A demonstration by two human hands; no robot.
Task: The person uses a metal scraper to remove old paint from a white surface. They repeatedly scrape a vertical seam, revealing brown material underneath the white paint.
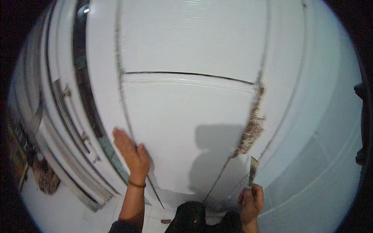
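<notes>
A white panelled door (175,108) stands in front of me. My left hand (133,153) lies flat near its left edge, fingers stretched out and thumb apart, holding nothing. At the lower right my right hand (251,198) is closed around a putty knife (253,169), its flat blade pointing up. The blade is beside the white surface, just below a rough brown patch (252,128) where the white coating is gone; I cannot tell whether it touches. A dark gap (186,73) runs across the door between its upper and lower panels.
Long metal-edged frames with handles (72,105) stand at the left. A bristly brown brush-like thing (47,180) is at the lower left. A small reddish-brown piece (166,221) lies on the tiled floor (93,213). A pale wall (314,155) curves along the right.
</notes>
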